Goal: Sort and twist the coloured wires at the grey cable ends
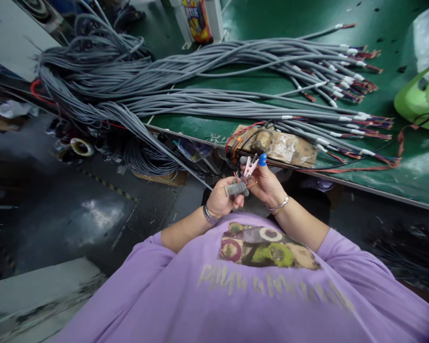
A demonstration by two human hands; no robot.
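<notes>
Upper left of frame: bundle of grey cables [93, 85], fanning right over green table [271, 19]. Center: left hand [219, 199], fingers closed around end of 1 grey cable [200, 179]; thin wires [240, 180] poke out between hands. Beside it, right hand [268, 185], blue cover [262, 159] on 1 digit, grasping pink clip [250, 167] near wires. Upper right: green fan [411, 102].

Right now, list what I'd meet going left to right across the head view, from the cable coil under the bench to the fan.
Cable coil → left hand → right hand → fan.
</notes>
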